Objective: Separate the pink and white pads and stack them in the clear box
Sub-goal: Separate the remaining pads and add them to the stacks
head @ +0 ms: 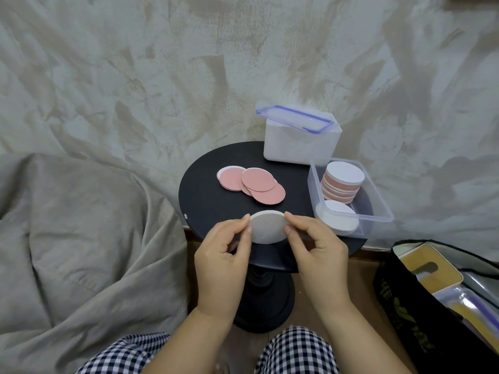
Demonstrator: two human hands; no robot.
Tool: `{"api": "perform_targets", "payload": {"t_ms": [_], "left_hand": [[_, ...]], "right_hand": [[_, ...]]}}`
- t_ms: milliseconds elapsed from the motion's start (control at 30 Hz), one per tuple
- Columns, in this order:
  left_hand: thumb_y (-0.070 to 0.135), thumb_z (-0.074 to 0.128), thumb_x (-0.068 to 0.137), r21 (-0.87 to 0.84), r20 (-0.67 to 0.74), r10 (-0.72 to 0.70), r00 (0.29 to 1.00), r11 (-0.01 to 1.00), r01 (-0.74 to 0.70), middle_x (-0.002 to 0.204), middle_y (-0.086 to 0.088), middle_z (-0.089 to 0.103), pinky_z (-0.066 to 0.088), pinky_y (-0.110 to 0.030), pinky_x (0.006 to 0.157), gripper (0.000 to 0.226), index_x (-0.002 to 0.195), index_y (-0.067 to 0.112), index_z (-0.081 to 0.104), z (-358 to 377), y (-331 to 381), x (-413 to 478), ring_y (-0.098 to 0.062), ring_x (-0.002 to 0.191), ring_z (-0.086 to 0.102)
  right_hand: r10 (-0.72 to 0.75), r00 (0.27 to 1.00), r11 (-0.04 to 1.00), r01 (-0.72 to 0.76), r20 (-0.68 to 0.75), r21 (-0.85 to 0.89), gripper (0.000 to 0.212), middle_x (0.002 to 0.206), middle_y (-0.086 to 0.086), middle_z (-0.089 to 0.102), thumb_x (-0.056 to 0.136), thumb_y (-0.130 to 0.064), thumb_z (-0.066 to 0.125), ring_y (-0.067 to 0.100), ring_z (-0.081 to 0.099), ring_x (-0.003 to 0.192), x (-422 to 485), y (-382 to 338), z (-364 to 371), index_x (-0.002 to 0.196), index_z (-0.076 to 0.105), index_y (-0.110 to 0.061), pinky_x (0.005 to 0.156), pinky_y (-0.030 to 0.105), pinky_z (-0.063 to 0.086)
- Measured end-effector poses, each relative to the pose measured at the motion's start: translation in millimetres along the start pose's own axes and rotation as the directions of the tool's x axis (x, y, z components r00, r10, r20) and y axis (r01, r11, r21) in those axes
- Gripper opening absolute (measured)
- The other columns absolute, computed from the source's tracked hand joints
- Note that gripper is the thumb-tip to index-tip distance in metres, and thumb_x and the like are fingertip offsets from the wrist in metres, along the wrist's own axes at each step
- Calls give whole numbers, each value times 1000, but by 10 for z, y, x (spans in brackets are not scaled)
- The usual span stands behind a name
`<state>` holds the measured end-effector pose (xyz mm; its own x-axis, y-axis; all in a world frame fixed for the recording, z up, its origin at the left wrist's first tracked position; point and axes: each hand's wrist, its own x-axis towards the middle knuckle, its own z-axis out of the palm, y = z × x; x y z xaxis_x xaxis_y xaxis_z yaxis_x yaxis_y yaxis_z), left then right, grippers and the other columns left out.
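Note:
A round white pad (268,227) is held over the near edge of the small black round table (205,201). My left hand (225,261) pinches its left rim and my right hand (317,253) pinches its right rim. Several pink pads (252,184) lie loosely overlapping on the table's middle. In the clear box (378,198) at the right, a tall stack of pink and white pads (341,182) stands at the back, topped by a white one. A low pile of white pads (339,218) lies in the box's near corner.
A white tub with a blue-rimmed lid (298,139) stands at the table's back. A grey blanket (81,211) covers the left and background. A black bag (442,300) with boxes lies at the lower right. Checked trouser legs (297,352) show at the bottom.

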<state>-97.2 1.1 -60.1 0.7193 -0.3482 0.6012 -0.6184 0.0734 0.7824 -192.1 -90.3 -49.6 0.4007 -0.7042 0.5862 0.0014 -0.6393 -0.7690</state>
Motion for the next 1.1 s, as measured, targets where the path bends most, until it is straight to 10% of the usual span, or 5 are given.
{"api": "perform_targets", "payload": {"t_ms": [467,633,1100], "left_hand": [[8,60,83,35,343,-13,939,999,1,101,19,55,48,-13,70,26,101,27,58,552,371,259,1,94,54],[17,68,81,61,454,80,887,991,-120,111,11,51,54,-33,76,25,105,19,60,881,354,245,-3,98,51],[14,72,78,-3,406,62,912,998,-67,108,20,52,52,-15,71,32,106,22,59,918,249,183,4,98,56]], "right_hand": [[311,949,923,-314,46,223,23,78,-13,72,81,-1,65,0,64,71,733,-53,-985,91,69,-21,64,14,53],[402,895,906,-419,193,55,24,85,1,67,83,3,62,4,64,71,1133,108,-1305,85,65,-20,63,18,56],[487,659,851,-214,573,-479,18,81,-3,69,82,-4,66,11,65,70,1515,209,-1023,86,71,-20,62,16,55]]}}
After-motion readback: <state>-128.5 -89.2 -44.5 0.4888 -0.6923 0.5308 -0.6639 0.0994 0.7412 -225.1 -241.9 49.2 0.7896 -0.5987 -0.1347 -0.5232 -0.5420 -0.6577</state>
